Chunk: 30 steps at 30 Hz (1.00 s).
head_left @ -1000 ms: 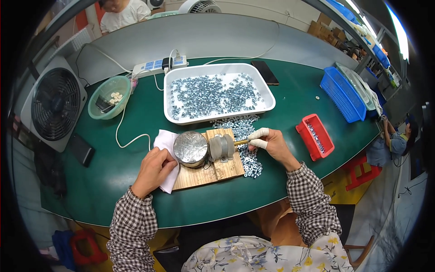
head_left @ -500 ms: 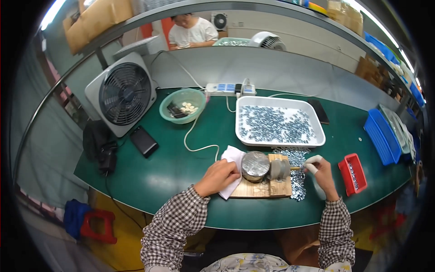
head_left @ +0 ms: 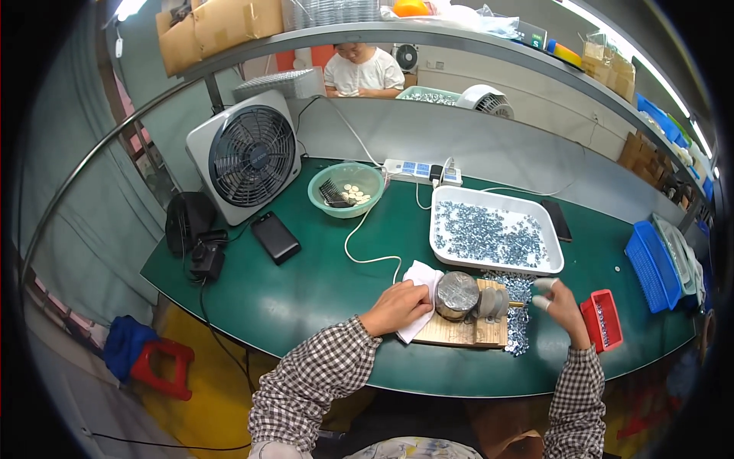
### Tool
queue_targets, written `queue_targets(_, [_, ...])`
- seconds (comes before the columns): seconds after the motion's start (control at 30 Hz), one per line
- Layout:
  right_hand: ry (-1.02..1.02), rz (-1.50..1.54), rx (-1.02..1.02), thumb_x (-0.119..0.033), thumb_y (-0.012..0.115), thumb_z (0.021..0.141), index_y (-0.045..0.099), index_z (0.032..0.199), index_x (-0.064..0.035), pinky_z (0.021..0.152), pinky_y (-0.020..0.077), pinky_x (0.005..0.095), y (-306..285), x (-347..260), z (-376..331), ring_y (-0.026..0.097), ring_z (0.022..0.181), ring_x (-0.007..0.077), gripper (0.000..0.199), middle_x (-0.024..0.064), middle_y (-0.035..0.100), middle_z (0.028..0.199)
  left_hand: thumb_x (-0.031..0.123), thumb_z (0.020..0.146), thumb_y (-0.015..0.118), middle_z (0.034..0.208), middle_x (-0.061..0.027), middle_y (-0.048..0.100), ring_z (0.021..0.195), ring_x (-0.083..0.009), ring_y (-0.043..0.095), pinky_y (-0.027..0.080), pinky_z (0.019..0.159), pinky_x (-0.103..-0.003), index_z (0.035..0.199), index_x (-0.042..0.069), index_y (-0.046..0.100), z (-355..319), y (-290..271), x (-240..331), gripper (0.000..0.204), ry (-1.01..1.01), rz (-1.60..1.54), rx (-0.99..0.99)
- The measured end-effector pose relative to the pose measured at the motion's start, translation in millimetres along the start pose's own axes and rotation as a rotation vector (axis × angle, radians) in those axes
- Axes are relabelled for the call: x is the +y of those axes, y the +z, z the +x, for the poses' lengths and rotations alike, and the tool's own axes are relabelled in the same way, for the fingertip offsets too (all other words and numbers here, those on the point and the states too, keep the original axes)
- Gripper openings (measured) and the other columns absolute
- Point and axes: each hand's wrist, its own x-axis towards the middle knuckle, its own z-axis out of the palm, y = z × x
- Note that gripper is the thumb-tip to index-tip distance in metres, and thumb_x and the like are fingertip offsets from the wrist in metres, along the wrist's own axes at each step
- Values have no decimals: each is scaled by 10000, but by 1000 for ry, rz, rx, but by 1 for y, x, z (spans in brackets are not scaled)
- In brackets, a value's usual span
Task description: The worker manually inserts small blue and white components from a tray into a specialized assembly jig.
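Note:
My left hand [head_left: 399,307], fingers curled, presses on a folded white cloth [head_left: 417,330] beside a round metal motor-like drum [head_left: 457,295]. The drum sits on a wooden board [head_left: 443,332], with grey discs [head_left: 493,303] and a short brass-coloured shaft [head_left: 517,304] on its right. Just beyond the shaft's end hovers my right hand [head_left: 564,307], thumb and forefinger apart in pale finger covers; I see nothing between them. Small shiny metal pieces [head_left: 518,334] lie heaped under and around the shaft.
Behind the board stands a white tray [head_left: 497,265] of similar pieces. A red bin [head_left: 612,325] and a blue basket [head_left: 651,268] are at right. Left are a green bowl [head_left: 345,208], a fan [head_left: 252,157] and a black box-shaped device [head_left: 276,238]. A person [head_left: 364,73] sits beyond the partition.
The whole view has shifted, so things sit further right and lower. My right hand has drawn back from the shaft's end, its fingertips now apart. My left hand stays on the cloth.

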Motion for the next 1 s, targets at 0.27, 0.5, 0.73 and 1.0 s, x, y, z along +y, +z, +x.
queue_targets(0.27, [133, 169, -13, -88, 787, 731, 512, 1258, 35, 673, 497, 269, 25, -46, -98, 554, 730, 135, 608, 113, 552, 1008, 208, 844, 656, 776, -105, 558, 765, -277, 544, 434, 676, -377, 839, 74, 577, -1, 2, -3, 156, 18, -5, 20])
queue_targets(0.5, [27, 3, 72, -78, 799, 707, 538, 1233, 22, 661, 491, 284, 47, -52, -91, 536, 698, 146, 596, 107, 531, 979, 204, 846, 652, 778, -109, 563, 771, -283, 552, 442, 680, -383, 847, 67, 575, 5, 0, -5, 157, 10, 6, 17])
queue_targets(0.73, [-43, -6, 188, -85, 792, 699, 610, 1112, 4, 642, 491, 312, 58, -24, -76, 555, 677, 180, 460, 111, 561, 922, 202, 853, 647, 785, -111, 569, 778, -283, 554, 443, 677, -385, 858, 65, 572, 0, 2, -7, 156, 7, 25, 8])
queue_targets(1.0, [-10, 151, 284, -98, 769, 728, 669, 954, -10, 629, 482, 294, 59, 13, -47, 559, 666, 142, 262, 77, 607, 821, 229, 850, 637, 770, -116, 579, 792, -301, 564, 445, 693, -416, 853, 69, 566, 3, 7, 1, 176, 23, -13, -23])
